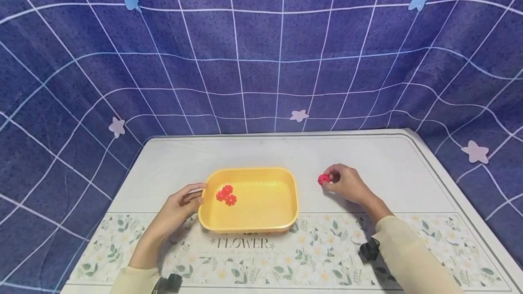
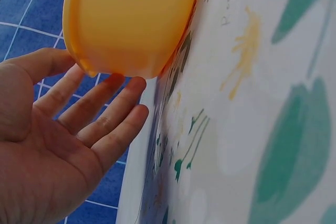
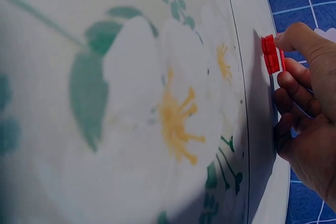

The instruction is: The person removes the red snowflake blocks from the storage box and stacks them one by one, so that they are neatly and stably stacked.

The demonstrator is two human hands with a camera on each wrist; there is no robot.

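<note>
My right grip pinches red notched discs (how many, I can't tell) beside the yellow tray on the bench; my left hand, fingers extended, touches the tray. Three matching discs lie inside: apparently partway, mine not yet in.

The yellow tray holds three notched red discs, left; pinched red pieces are outside, right.
</note>
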